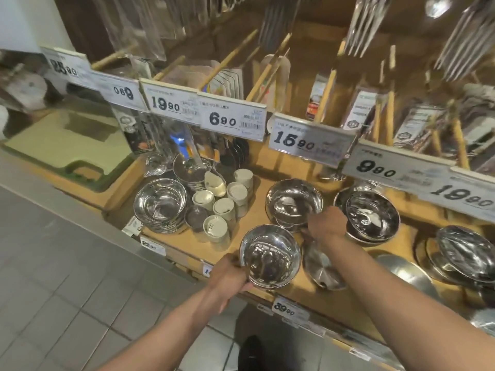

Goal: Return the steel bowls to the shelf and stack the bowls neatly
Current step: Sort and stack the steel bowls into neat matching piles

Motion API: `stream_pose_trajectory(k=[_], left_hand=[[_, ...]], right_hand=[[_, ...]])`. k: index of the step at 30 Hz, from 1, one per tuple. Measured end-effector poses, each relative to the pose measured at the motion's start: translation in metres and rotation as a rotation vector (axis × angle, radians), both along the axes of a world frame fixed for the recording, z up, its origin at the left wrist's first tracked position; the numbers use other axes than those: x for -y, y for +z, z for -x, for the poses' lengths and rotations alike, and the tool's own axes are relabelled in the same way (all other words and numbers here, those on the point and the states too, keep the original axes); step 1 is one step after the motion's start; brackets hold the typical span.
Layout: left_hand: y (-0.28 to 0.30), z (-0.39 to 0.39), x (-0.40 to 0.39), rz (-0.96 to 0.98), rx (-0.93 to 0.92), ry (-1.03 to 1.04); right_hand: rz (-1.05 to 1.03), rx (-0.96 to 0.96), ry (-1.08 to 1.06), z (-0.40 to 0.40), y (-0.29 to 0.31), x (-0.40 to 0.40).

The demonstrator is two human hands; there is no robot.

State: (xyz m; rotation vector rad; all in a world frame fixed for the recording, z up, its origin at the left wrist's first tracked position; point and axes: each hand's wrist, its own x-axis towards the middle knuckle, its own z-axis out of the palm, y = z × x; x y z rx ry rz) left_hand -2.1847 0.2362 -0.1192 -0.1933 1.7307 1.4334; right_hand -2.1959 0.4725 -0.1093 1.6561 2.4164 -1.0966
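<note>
Nearest, the left hand [227, 277] grips a steel bowl [270, 257] by its near-left rim, fingers curled round the edge, holding it just over the front lip of the wooden shelf [267, 210]. Whether the bowl rests on the wood or hangs just above it cannot be told. Just right of it a flat steel lid [322, 266] lies on the shelf.

A little farther in, the right hand [325, 223] reaches to the near-right rim of a second bowl [293, 203], which sits on at least one more of the same kind. The fingers are hidden behind the knuckles, so whether they pinch the rim or only touch it cannot be told.

The step in hand looks like nesting the held bowl into that stack. To do it well, the right hand should steady the stack while the left brings the bowl level over its centre and lowers it straight down, so the rims line up and nothing tips.

To the right stands another bowl stack [372, 215], and to the left a third [160, 203] beside a cluster of pale cups [223, 208]. Farther back, price tags [231, 119] hang along the upper shelf edge.
</note>
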Motion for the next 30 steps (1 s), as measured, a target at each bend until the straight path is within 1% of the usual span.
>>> stream_pose_trajectory(k=[2,4,6,8,10,11,13,15,17,19,21,22,24,26,28,30], left_hand=[[0.001,-0.001,0.000,0.023,-0.001,0.001],[0.004,-0.003,0.002,0.110,-0.061,-0.018],[0.011,-0.002,0.003,0.282,-0.228,-0.119],[0.022,-0.002,0.002,0.409,-0.420,-0.222],[0.037,0.000,-0.001,0.459,-0.590,-0.255],[0.046,0.002,-0.004,0.437,-0.623,-0.261],[0.067,0.009,-0.012,0.299,-0.572,-0.241],[0.087,0.016,-0.021,0.135,-0.441,-0.136],[0.104,0.021,-0.031,0.021,-0.293,-0.034],[0.118,0.024,-0.039,-0.084,-0.185,-0.053],[0.129,0.025,-0.046,-0.195,-0.065,-0.117],[0.132,0.024,-0.049,-0.226,-0.036,-0.159],[0.135,0.022,-0.055,-0.228,-0.065,-0.272],[0.134,0.018,-0.061,-0.158,-0.159,-0.365],[0.126,0.018,-0.062,-0.037,-0.232,-0.366],[0.112,0.019,-0.055,0.016,-0.221,-0.320]], right_hand=[[0.064,-0.055,-0.015,-0.005,0.008,-0.001],[0.116,-0.110,-0.027,-0.014,0.018,-0.003],[0.204,-0.201,-0.049,-0.025,0.029,-0.007],[0.322,-0.297,-0.077,-0.038,0.045,-0.011],[0.476,-0.387,-0.103,-0.052,0.063,-0.015],[0.565,-0.420,-0.101,-0.059,0.071,-0.018],[0.689,-0.422,-0.057,-0.074,0.087,-0.025],[0.774,-0.393,-0.009,-0.088,0.101,-0.033],[0.804,-0.363,0.031,-0.102,0.114,-0.040],[0.775,-0.326,0.080,-0.114,0.126,-0.044],[0.741,-0.314,0.105,-0.123,0.136,-0.045],[0.728,-0.312,0.117,-0.126,0.139,-0.044],[0.684,-0.298,0.140,-0.130,0.144,-0.040],[0.588,-0.280,0.151,-0.132,0.145,-0.030],[0.469,-0.272,0.160,-0.133,0.138,-0.020],[0.427,-0.298,0.123,-0.134,0.126,-0.003]])
